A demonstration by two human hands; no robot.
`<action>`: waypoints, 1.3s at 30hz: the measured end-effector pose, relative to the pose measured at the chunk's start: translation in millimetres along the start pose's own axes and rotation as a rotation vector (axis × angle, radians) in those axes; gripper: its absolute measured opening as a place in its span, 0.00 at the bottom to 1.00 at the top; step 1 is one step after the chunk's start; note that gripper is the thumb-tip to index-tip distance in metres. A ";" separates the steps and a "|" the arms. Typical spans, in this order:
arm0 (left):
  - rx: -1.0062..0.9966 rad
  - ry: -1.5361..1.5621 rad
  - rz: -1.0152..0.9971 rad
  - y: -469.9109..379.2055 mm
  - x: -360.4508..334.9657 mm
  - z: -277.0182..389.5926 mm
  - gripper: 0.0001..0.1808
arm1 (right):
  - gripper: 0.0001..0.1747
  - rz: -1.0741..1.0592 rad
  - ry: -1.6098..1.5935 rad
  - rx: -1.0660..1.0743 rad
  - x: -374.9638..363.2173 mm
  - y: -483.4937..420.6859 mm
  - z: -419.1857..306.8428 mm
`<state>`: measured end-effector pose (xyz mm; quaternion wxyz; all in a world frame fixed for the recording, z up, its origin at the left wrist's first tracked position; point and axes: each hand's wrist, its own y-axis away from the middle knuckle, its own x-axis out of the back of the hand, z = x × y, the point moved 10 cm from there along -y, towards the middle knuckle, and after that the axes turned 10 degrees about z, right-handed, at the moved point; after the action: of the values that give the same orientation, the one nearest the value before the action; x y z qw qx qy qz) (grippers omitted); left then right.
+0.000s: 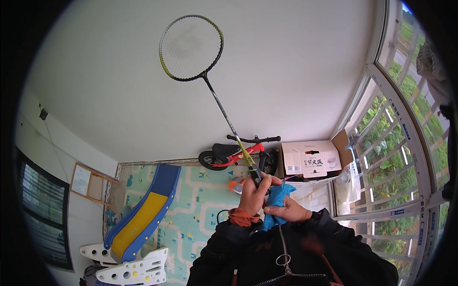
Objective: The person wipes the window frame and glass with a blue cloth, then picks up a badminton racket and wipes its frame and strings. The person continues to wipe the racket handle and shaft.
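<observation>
A badminton racket (pixel 229 119) with a yellow and black frame slants up and to the left, its strung head standing out against the white wall. My left hand (pixel 253 193) is closed around the upper part of its black grip. Bunched in my right hand (pixel 290 209) is a blue cloth (pixel 279 198), held close against the lower end of the handle. Fingers and cloth hide the butt of the grip, so I cannot tell whether the cloth is wrapped around it.
A red balance bike (pixel 247 152) leans by the wall beside a printed cardboard box (pixel 310 161). To the left, a blue and yellow toddler slide (pixel 143 214) stands on a patterned play mat (pixel 200 214). Barred windows (pixel 390 161) line the right side. A wooden frame (pixel 87 182) rests at the left wall.
</observation>
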<state>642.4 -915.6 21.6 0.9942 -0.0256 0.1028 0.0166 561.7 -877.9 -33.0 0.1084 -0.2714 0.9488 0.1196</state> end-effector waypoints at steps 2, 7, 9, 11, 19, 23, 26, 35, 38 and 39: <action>-0.022 -0.066 0.029 -3.3 7.3 0.4 0.13 | 0.19 -0.023 0.314 0.271 -1.1 4.4 -19.8; -0.046 0.077 0.123 -5.4 34.0 5.6 0.09 | 0.22 0.111 0.509 -0.045 48.8 3.8 -3.4; -0.045 0.010 0.146 -4.1 39.8 3.5 0.09 | 0.20 0.365 0.175 0.113 84.1 0.3 -42.2; -0.051 0.005 0.124 0.6 38.8 1.3 0.08 | 0.19 0.529 0.041 0.343 107.9 0.7 -89.5; 0.049 -0.283 0.062 14.2 3.3 -42.7 0.12 | 0.24 0.602 0.193 0.725 60.4 -29.9 -199.9; -0.137 -0.571 0.049 16.0 0.7 -33.6 0.14 | 0.10 0.672 0.144 0.816 41.2 -31.6 -204.8; -0.139 -0.665 0.012 26.1 4.0 -34.4 0.16 | 0.10 0.898 -0.015 0.863 98.7 -37.7 -222.5; 0.041 -0.556 -0.109 28.9 -12.4 -60.6 0.12 | 0.12 0.852 -0.015 0.704 103.0 -33.8 -186.5; 0.237 -0.225 -0.159 30.2 -22.7 -68.6 0.07 | 0.11 0.728 0.114 0.536 71.3 -29.7 -153.9; 0.260 -0.182 -0.205 32.0 -28.2 -68.1 0.07 | 0.11 0.699 0.080 0.607 71.3 -25.2 -158.2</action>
<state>599.8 -888.1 -40.8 0.9909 0.0944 0.0105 -0.0959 493.9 -978.7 93.4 0.0995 0.1043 0.9789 -0.1447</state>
